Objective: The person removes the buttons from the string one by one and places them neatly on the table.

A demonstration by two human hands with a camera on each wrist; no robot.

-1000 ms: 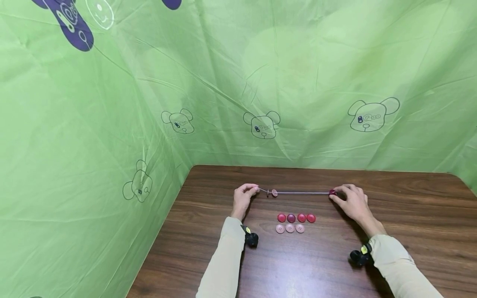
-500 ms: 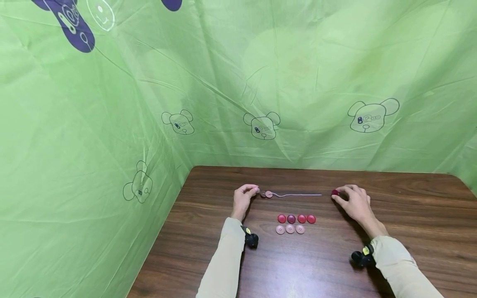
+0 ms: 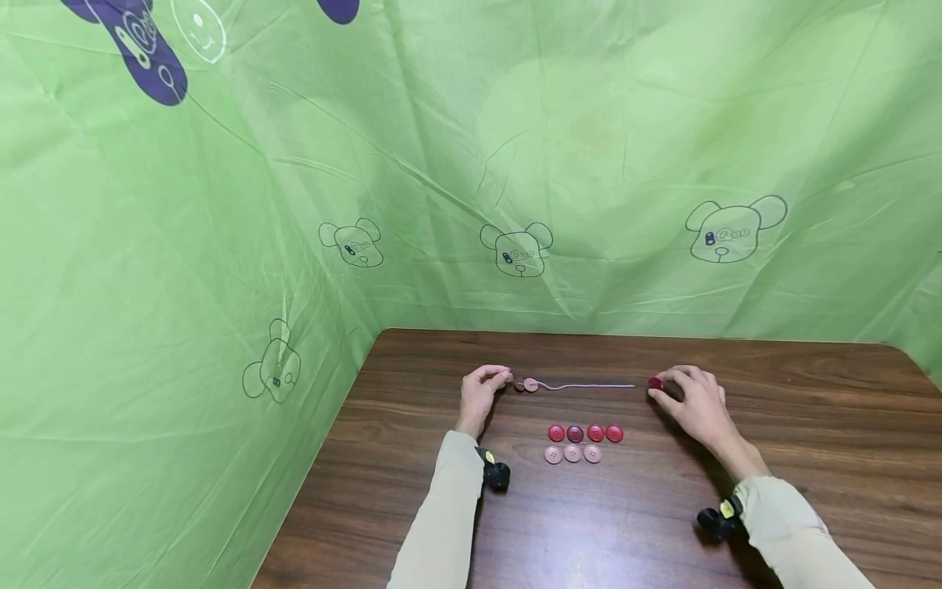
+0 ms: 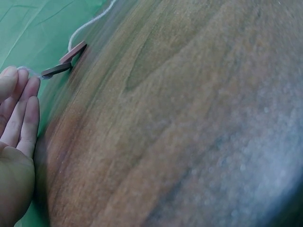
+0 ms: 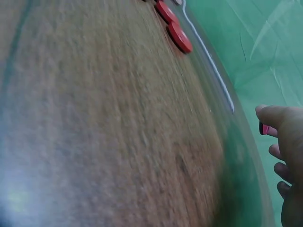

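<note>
A thin pale-purple cord (image 3: 589,386) lies loosely on the table, its free end pointing right. Close to its left end, a pink button (image 3: 531,384) is threaded, with a darker button (image 4: 56,69) beside it. My left hand (image 3: 478,398) pinches the cord's left end between thumb and fingers. Just right of the free end, my right hand (image 3: 699,407) pinches a dark red button (image 3: 655,383) by its edge, apart from the cord. The fingers partly hide this button in the right wrist view.
Nearer me lies a row of red and dark red buttons (image 3: 595,433), with a row of pink buttons (image 3: 572,454) below it. The brown wooden table (image 3: 412,458) ends at a green printed curtain (image 3: 625,286) behind and to the left.
The cord, earlier drawn straight up to the dark red button, has come free of the right hand and dropped slack. My right hand went slightly right, then back left.
</note>
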